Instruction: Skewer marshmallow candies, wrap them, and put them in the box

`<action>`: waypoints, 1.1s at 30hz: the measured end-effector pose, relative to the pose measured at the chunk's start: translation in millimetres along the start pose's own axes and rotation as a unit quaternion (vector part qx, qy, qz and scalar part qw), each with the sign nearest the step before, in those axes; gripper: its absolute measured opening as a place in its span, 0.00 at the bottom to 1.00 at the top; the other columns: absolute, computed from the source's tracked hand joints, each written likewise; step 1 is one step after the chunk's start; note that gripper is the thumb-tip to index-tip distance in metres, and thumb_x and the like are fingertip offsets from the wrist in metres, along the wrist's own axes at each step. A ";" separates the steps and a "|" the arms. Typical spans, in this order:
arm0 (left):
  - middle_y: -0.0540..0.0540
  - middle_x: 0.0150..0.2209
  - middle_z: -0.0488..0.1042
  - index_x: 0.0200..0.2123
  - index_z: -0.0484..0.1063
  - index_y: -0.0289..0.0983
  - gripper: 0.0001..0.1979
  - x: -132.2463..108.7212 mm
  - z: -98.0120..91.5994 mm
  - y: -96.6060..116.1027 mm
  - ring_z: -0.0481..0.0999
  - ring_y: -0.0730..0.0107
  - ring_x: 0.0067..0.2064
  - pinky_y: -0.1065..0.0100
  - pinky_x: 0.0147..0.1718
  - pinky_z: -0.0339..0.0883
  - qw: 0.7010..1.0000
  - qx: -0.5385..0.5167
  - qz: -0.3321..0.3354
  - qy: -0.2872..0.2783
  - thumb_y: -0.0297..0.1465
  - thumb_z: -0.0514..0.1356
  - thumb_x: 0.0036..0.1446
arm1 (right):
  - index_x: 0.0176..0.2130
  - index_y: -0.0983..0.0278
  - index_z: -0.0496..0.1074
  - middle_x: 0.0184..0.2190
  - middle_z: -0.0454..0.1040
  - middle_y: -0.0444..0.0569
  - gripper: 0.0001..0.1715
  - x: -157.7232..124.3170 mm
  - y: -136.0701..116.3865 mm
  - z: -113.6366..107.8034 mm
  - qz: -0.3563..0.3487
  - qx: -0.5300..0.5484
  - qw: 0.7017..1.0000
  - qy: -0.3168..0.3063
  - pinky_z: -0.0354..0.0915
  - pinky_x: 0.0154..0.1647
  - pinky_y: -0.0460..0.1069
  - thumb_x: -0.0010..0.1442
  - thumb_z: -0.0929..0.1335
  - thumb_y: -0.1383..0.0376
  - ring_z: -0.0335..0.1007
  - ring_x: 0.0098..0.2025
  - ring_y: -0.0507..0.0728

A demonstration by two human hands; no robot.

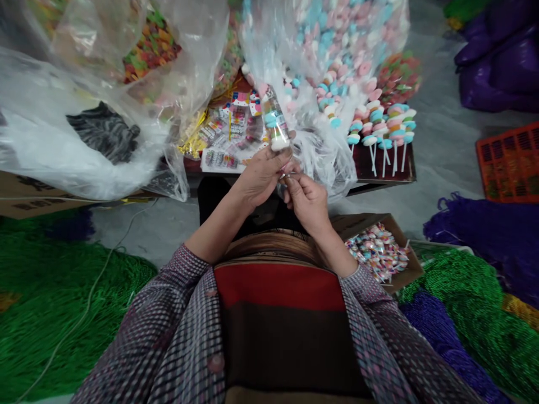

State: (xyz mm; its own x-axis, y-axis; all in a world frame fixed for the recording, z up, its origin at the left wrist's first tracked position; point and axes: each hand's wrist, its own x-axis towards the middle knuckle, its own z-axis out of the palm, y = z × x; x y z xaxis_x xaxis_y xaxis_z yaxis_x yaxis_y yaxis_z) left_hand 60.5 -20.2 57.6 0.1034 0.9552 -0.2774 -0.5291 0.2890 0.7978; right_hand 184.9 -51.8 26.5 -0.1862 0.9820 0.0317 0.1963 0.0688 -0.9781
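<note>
A candy skewer in a clear printed wrapper points away from me, with white, blue and orange pieces showing through the film. My left hand is closed around its lower end. Close beside it, my right hand pinches at the gathered bottom of the wrapper, where the stick end is mostly hidden by fingers. Beyond my left hand lie flat printed wrappers and a bunch of gold ties. Unwrapped candy skewers with white sticks rest at the table's right end.
Large clear bags of pastel candies and gummy rings cover the back. A cardboard box of wrapped candies stands low at my right. Green bead strands and an orange crate are on the floor.
</note>
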 end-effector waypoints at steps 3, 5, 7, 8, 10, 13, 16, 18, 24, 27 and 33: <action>0.57 0.19 0.62 0.52 0.73 0.40 0.18 -4.7 -0.5 -1.0 0.70 0.74 0.26 0.73 0.25 0.64 1.000 0.008 -0.022 -0.016 0.37 0.67 0.61 | 0.27 0.60 0.69 0.17 0.66 0.38 0.32 -0.2 0.7 4.7 0.013 0.015 1.000 0.001 0.61 0.22 0.46 0.62 0.66 0.37 0.61 0.17 0.47; 0.57 0.19 0.62 0.49 0.74 0.40 0.15 -6.0 -3.9 -0.9 0.68 0.74 0.25 0.74 0.22 0.62 0.999 0.010 -0.031 -0.030 0.38 0.67 0.60 | 0.26 0.60 0.69 0.17 0.67 0.38 0.33 -0.2 0.7 5.9 0.023 0.030 0.999 -0.008 0.61 0.22 0.45 0.62 0.66 0.36 0.61 0.17 0.47; 0.57 0.19 0.60 0.43 0.75 0.40 0.11 -6.2 -9.2 0.3 0.68 0.74 0.25 0.73 0.22 0.63 0.999 0.010 -0.036 -0.039 0.38 0.67 0.61 | 0.25 0.61 0.69 0.17 0.69 0.39 0.34 1.0 -0.9 1.0 0.037 0.034 0.998 -0.044 0.62 0.22 0.45 0.61 0.66 0.36 0.62 0.17 0.46; 0.57 0.18 0.59 0.40 0.75 0.39 0.09 -6.3 -12.0 1.3 0.68 0.74 0.25 0.73 0.24 0.64 0.999 0.008 -0.035 -0.039 0.38 0.66 0.61 | 0.24 0.61 0.70 0.17 0.70 0.39 0.34 2.5 -2.5 -4.5 0.043 0.029 0.996 -0.078 0.62 0.22 0.45 0.60 0.67 0.36 0.63 0.17 0.47; 0.57 0.17 0.55 0.33 0.73 0.38 0.09 -7.4 -17.0 3.5 0.67 0.75 0.24 0.71 0.28 0.68 0.999 0.002 -0.032 -0.037 0.36 0.66 0.61 | 0.25 0.62 0.73 0.19 0.73 0.41 0.33 8.1 -7.0 -20.5 0.050 0.008 0.989 -0.141 0.64 0.22 0.45 0.58 0.69 0.36 0.66 0.19 0.47; 0.57 0.18 0.52 0.28 0.71 0.38 0.11 -12.7 -19.1 3.9 0.61 0.77 0.21 0.67 0.32 0.72 0.996 -0.009 -0.051 -0.077 0.35 0.65 0.61 | 0.34 0.61 0.79 0.25 0.78 0.45 0.28 23.2 -14.6 -45.1 0.018 0.007 0.995 -0.095 0.70 0.27 0.47 0.59 0.71 0.40 0.72 0.24 0.50; 0.58 0.18 0.49 0.27 0.71 0.39 0.14 -21.2 -14.8 -1.8 0.54 0.78 0.19 0.64 0.31 0.72 0.979 -0.014 -0.105 -0.174 0.40 0.65 0.60 | 0.48 0.57 0.79 0.35 0.82 0.47 0.30 39.9 -18.7 -51.2 -0.033 0.031 0.999 -0.016 0.75 0.34 0.51 0.59 0.71 0.39 0.79 0.36 0.55; 0.58 0.18 0.49 0.25 0.68 0.40 0.18 -25.8 -12.2 -7.0 0.51 0.78 0.19 0.63 0.30 0.70 0.966 -0.010 -0.119 -0.230 0.45 0.67 0.57 | 0.53 0.55 0.76 0.40 0.83 0.48 0.33 47.3 -18.7 -42.6 -0.041 0.034 0.998 -0.033 0.76 0.37 0.53 0.59 0.70 0.37 0.81 0.43 0.58; 0.54 0.21 0.59 0.29 0.67 0.41 0.20 -19.0 -22.8 -14.5 0.60 0.73 0.23 0.65 0.30 0.64 0.979 0.163 0.016 -0.123 0.49 0.69 0.54 | 0.60 0.55 0.69 0.46 0.82 0.52 0.36 53.3 -8.6 -2.1 -0.039 0.019 0.998 -0.034 0.78 0.40 0.54 0.64 0.65 0.38 0.81 0.47 0.60; 0.51 0.24 0.66 0.32 0.70 0.41 0.16 -11.2 -32.3 -15.8 0.70 0.65 0.31 0.66 0.34 0.64 0.958 0.265 0.109 0.022 0.44 0.71 0.54 | 0.61 0.55 0.67 0.51 0.79 0.54 0.36 55.8 -3.2 8.0 -0.060 0.003 0.998 0.018 0.78 0.44 0.55 0.65 0.64 0.37 0.80 0.51 0.61; 0.57 0.19 0.56 0.29 0.67 0.41 0.25 -17.9 -43.3 -9.4 0.55 0.76 0.20 0.66 0.28 0.64 0.979 0.129 0.020 -0.157 0.57 0.65 0.54 | 0.57 0.56 0.71 0.51 0.79 0.52 0.36 59.5 -10.2 -11.1 -0.048 0.018 0.996 -0.069 0.76 0.36 0.53 0.60 0.69 0.38 0.79 0.48 0.61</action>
State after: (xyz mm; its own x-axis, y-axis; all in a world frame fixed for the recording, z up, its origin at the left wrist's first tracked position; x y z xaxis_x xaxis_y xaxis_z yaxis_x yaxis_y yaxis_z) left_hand 27.2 -42.8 31.9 0.3625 0.9269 -0.0975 -0.3127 0.2195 0.9242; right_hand 182.5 7.9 40.6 -0.3333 0.9376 0.0989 0.1377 0.1522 -0.9787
